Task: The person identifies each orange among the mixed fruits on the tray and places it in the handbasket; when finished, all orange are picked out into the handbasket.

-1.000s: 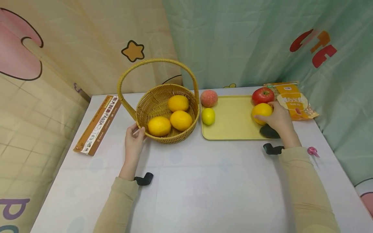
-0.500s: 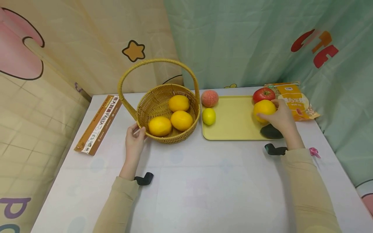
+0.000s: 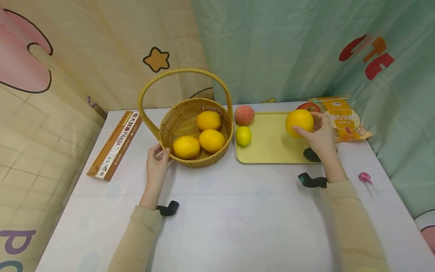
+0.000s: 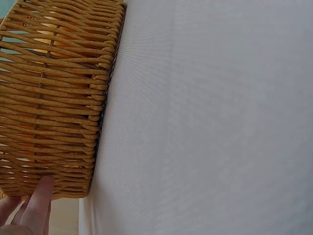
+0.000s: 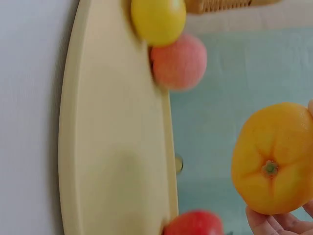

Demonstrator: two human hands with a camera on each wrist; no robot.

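My right hand [image 3: 321,134] grips an orange [image 3: 299,123] above the right part of a pale yellow tray [image 3: 268,151]. In the right wrist view the orange [image 5: 271,159] shows its green stem end, with fingertips around its edge. A red tomato [image 3: 309,107] and a dark green oval item [image 3: 311,155] lie at the tray's right end, both partly hidden. My left hand [image 3: 157,162] holds the near left side of a wicker basket [image 3: 180,113], its thumb against the woven wall [image 4: 49,122]. Inside the basket lie three yellow-orange fruits [image 3: 211,140].
A pink peach [image 3: 244,115] and a yellow lemon-like fruit [image 3: 243,136] sit at the tray's left end. Behind my right hand is an orange snack bag [image 3: 344,119]. A pasta box [image 3: 115,145] lies at left, a pink lollipop [image 3: 364,177] at right. The basket's tall handle [image 3: 185,70] arches upward.
The orange has risen off the tray's right end and moved left in my right hand, now covering part of the tomato. My left hand stays on the basket.
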